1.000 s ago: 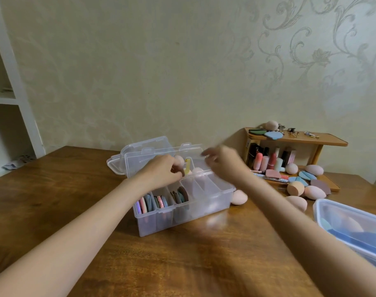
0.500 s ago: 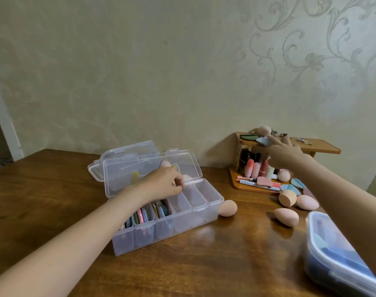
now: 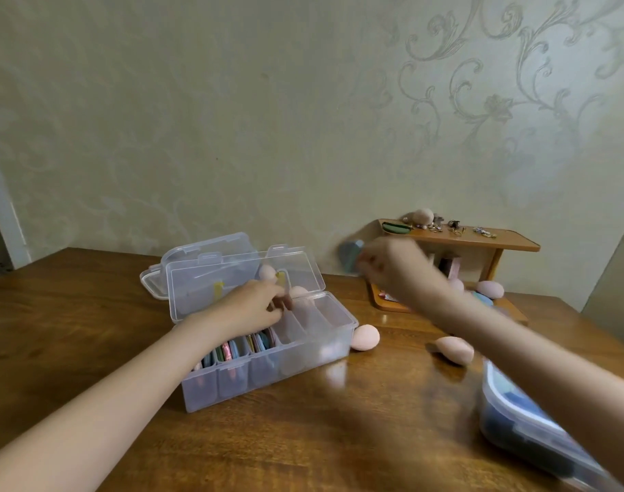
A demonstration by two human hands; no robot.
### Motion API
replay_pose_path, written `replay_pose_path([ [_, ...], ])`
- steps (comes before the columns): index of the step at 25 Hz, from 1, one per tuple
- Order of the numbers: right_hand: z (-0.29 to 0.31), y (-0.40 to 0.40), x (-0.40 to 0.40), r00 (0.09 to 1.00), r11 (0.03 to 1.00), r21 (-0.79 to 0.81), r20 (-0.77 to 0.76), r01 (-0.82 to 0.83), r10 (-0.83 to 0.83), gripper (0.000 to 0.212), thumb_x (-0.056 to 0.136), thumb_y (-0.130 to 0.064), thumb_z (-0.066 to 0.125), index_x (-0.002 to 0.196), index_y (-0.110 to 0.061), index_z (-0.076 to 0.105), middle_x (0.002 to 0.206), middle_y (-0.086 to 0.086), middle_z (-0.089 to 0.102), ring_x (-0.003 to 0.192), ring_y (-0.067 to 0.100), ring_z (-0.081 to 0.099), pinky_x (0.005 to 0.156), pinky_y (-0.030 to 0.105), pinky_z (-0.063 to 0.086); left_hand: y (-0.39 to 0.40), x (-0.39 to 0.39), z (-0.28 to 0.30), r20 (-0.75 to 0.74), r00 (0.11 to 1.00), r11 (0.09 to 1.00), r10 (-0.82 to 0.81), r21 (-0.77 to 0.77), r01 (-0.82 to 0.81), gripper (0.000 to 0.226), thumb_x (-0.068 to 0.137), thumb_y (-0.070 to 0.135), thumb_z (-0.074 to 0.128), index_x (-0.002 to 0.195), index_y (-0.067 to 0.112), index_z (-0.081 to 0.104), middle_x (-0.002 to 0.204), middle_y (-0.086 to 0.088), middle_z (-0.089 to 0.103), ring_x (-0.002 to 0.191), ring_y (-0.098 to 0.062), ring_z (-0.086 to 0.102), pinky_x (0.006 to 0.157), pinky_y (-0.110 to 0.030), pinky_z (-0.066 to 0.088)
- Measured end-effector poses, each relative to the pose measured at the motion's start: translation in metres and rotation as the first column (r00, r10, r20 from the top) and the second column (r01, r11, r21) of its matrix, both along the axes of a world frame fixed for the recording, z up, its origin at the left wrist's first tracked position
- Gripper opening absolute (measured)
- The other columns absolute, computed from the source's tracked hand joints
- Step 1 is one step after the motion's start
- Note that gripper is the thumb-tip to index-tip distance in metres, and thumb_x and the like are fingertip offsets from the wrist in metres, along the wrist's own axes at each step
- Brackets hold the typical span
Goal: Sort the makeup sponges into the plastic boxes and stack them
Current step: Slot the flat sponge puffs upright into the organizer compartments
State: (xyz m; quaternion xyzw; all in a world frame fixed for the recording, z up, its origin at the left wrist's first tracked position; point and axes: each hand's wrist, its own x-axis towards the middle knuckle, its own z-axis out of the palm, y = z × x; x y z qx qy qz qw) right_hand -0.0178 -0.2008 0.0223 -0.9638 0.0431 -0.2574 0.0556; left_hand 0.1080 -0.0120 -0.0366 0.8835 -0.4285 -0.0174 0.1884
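Note:
A clear divided plastic box (image 3: 314,353) stands open on the table, its left compartments packed with flat coloured sponges (image 3: 232,349). My left hand (image 3: 248,307) rests on the box's rear edge, fingers curled by the dividers; what they hold is unclear. My right hand (image 3: 388,268) hovers in front of the wooden rack and pinches a flat blue sponge (image 3: 351,253), blurred by motion. Two pink egg-shaped sponges (image 3: 365,337) (image 3: 456,349) lie on the table right of the box.
A small wooden rack (image 3: 481,241) against the wall carries a pink sponge, a green puff and small trinkets on top, more sponges below. A second clear box (image 3: 523,424) with blue contents sits at the lower right. Another lid (image 3: 204,250) lies behind the open box.
My right hand has pulled back leftward from the rack's top shelf, now carrying the blue sponge. My left hand has stayed at the box.

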Motion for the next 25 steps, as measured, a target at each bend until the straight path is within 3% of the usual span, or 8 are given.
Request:
replay_pose_path([
  [4,-0.036,0.057,0.0,0.987,0.977,0.152,-0.041,-0.147,0.155,0.025,0.089,0.0,0.049,0.101,-0.007,0.07,0.101,0.007,0.071,0.085,0.016,0.065,0.068,0.012,0.04,0.017,-0.005,-0.001,-0.043,0.999,0.994,-0.003,-0.113,-0.002,0.033,0.087,0.007,0.057,0.118,0.017,0.062,0.113,0.0,0.065,0.101,-0.011,0.06,0.082,-0.015,0.042],
  [10,-0.067,0.097,0.024,0.982,0.997,0.008,-0.175,-0.072,0.073,0.039,0.092,-0.007,0.047,0.13,-0.008,0.037,0.103,0.018,0.063,0.093,0.036,0.06,0.069,0.04,0.049,0.038,-0.009,0.006,-0.052,0.997,0.991,-0.049,-0.123,0.043,0.026,0.085,0.012,0.063,0.108,0.024,0.064,0.103,0.006,0.067,0.095,-0.008,0.061,0.087,-0.023,0.05],
  [13,-0.072,0.099,0.033,0.983,0.999,-0.031,-0.182,-0.033,0.026,0.022,0.092,-0.008,0.044,0.109,-0.003,0.057,0.103,0.019,0.062,0.097,0.035,0.057,0.063,0.035,0.036,0.038,-0.012,0.006,-0.015,0.995,0.993,-0.099,-0.06,0.098,0.022,0.083,0.011,0.063,0.101,0.022,0.07,0.1,0.002,0.069,0.092,-0.013,0.063,0.087,-0.031,0.051],
  [15,-0.076,0.093,0.037,0.978,0.998,0.034,-0.204,-0.045,0.051,0.024,0.092,-0.01,0.043,0.1,-0.004,0.065,0.099,0.019,0.064,0.096,0.034,0.057,0.063,0.034,0.039,0.036,-0.011,0.006,0.014,0.997,0.996,-0.079,-0.034,0.079,0.018,0.083,0.012,0.064,0.096,0.022,0.072,0.097,0.003,0.071,0.091,-0.011,0.064,0.088,-0.033,0.051],
  [18,-0.078,0.087,0.04,0.963,0.99,0.09,-0.237,-0.109,0.127,0.028,0.091,-0.012,0.044,0.099,-0.008,0.07,0.096,0.018,0.068,0.088,0.032,0.061,0.073,0.039,0.053,0.03,-0.005,0.009,0.047,0.998,0.999,-0.045,-0.02,0.046,0.015,0.082,0.019,0.065,0.092,0.026,0.072,0.093,0.004,0.072,0.09,-0.01,0.064,0.087,-0.035,0.052],
  [21,-0.058,0.08,0.035,0.954,0.979,0.135,-0.239,-0.153,0.182,0.027,0.09,-0.012,0.048,0.096,-0.007,0.074,0.095,0.015,0.072,0.081,0.026,0.066,0.073,0.035,0.054,0.021,-0.003,0.013,0.046,0.998,0.998,-0.053,0.033,0.052,0.019,0.085,0.022,0.061,0.1,0.029,0.07,0.097,0.002,0.069,0.09,-0.013,0.063,0.083,-0.031,0.052],
  [23,-0.03,0.06,0.035,0.978,0.984,0.147,-0.162,-0.105,0.128,0.025,0.091,-0.011,0.049,0.098,-0.008,0.073,0.099,0.01,0.073,0.083,0.019,0.067,0.073,0.028,0.051,0.013,0.001,0.015,0.035,0.997,0.993,-0.075,0.099,0.071,0.022,0.086,0.021,0.059,0.106,0.026,0.069,0.099,0.0,0.062,0.089,-0.014,0.062,0.077,-0.025,0.05],
  [25,-0.002,0.025,0.039,0.999,0.986,0.164,-0.052,0.006,0.002,0.026,0.091,-0.009,0.048,0.102,-0.008,0.071,0.107,0.01,0.071,0.097,0.023,0.065,0.086,0.031,0.051,0.006,0.006,0.017,0.043,0.993,0.979,-0.113,0.173,0.104,0.024,0.087,0.02,0.059,0.109,0.026,0.069,0.091,0.006,0.056,0.084,-0.012,0.059,0.071,-0.02,0.045],
])
